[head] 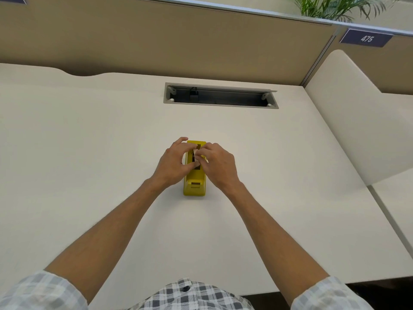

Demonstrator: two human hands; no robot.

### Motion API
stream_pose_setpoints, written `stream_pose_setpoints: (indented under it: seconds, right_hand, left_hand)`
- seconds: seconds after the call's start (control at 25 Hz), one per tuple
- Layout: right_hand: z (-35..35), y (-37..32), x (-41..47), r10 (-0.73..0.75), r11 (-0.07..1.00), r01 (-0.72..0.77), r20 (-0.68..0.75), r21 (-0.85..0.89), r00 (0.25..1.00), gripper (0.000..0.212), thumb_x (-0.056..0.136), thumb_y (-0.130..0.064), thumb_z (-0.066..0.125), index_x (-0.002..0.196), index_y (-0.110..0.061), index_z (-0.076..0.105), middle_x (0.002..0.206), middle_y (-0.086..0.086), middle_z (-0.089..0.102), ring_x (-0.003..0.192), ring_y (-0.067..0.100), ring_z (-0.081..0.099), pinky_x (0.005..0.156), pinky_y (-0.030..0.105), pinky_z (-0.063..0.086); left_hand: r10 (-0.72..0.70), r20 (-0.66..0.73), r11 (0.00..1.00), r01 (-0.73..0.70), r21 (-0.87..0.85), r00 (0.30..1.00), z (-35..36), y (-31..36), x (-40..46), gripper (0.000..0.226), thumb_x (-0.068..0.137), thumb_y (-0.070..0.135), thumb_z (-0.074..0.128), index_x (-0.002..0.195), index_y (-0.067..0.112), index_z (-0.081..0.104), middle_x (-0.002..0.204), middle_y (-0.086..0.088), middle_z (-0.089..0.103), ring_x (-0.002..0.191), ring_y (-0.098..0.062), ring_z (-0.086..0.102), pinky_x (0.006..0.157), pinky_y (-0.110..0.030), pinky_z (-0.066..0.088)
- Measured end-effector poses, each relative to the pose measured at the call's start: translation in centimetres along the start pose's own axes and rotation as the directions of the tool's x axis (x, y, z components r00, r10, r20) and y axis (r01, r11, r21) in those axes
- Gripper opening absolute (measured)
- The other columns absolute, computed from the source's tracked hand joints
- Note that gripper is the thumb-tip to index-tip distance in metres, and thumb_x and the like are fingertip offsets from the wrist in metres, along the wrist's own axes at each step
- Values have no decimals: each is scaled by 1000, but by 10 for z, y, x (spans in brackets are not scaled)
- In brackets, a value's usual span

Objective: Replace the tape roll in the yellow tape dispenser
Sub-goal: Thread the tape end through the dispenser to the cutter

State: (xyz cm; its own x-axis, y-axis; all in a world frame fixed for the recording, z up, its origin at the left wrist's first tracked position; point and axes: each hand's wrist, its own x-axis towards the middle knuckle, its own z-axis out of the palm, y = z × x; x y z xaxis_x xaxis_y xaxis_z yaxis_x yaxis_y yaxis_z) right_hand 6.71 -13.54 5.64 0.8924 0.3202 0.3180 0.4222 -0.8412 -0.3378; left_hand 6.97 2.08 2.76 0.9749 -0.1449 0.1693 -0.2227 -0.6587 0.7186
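The yellow tape dispenser (194, 185) stands lengthwise on the white desk (89, 153), its cutter end toward me. My left hand (173, 163) comes in from the left and my right hand (218, 165) from the right, both over the dispenser's open slot. Their fingertips meet on a small pale tape roll (196, 152) sitting in or just above the slot. Most of the roll is hidden by my fingers. Whether it rests seated in the slot is unclear.
An open grey cable tray (221, 96) is cut into the desk behind the dispenser. A tan partition (178, 41) runs along the back. A white side divider (348, 121) rises at the right, with a sign reading 475 (366, 38) above it.
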Motion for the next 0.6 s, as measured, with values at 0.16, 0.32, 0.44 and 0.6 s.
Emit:
stream_pose_setpoints:
  seconds: [0.16, 0.32, 0.44, 0.6]
  right_hand:
    - [3, -1, 0, -27, 997, 26, -7, -70, 1000, 14, 96, -19, 55, 95, -16, 69, 95, -2, 68, 89, 19, 61, 57, 27, 39]
    - [2, 0, -3, -70, 995, 67, -35, -74, 997, 11, 93, -15, 58, 94, -14, 69, 94, 0, 68, 86, 21, 63, 54, 30, 43]
    - [1, 2, -5, -111, 989, 105, -55, -104, 992, 6, 86, -11, 67, 84, -14, 72, 89, 0, 71, 81, 21, 64, 51, 28, 43]
    - [4, 2, -5, -130, 986, 121, -74, -116, 989, 7, 85, -7, 67, 81, -12, 70, 82, 1, 69, 76, 21, 64, 49, 28, 43]
  left_hand:
    - [13, 9, 999, -14, 45, 1000, 2, -3, 1, 44, 86, 33, 68, 127, 20, 60, 136, 5, 58, 140, -14, 32, 108, -43, 34]
    - [15, -7, 999, -15, 30, 1000, 3, -5, 0, 43, 84, 32, 70, 125, 22, 61, 135, 6, 58, 139, -14, 34, 107, -43, 33]
    - [15, -2, 1000, -15, 26, 1000, 2, -6, 2, 42, 84, 32, 70, 124, 22, 62, 133, 6, 59, 139, -14, 35, 108, -43, 34]
    - [15, 7, 999, -15, 31, 1000, 2, -6, 2, 43, 84, 35, 70, 125, 21, 62, 133, 6, 60, 138, -14, 35, 109, -45, 36]
